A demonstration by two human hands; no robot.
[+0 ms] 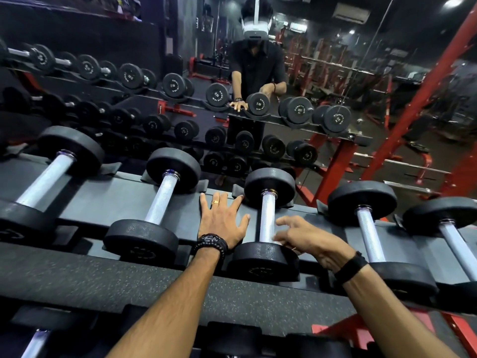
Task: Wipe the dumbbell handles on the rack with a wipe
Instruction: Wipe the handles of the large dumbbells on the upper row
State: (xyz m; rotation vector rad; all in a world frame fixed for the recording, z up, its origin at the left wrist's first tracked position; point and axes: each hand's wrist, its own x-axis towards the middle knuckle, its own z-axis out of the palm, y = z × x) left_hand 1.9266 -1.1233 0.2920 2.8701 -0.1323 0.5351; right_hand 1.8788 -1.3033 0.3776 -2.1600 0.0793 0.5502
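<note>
Resting left hand (pixel 221 221) flat on rack (pixel 108 200) (right hand (pixel 307 237) at dumbbell handle (pixel 267 220)).

A wall mirror (pixel 322 81) behind the rack reflects red gym frames (pixel 335 161), a white air-conditioning unit (pixel 351 12) near the ceiling, round ceiling lights (pixel 453 1) and a person wearing a white headset (pixel 255 28).

L grip (pixel 222 221) flat w/ fingers spread, palm down; R grip (pixel 307 237) loosely curled, fingers pointing left, both arms extended fwd.
</note>
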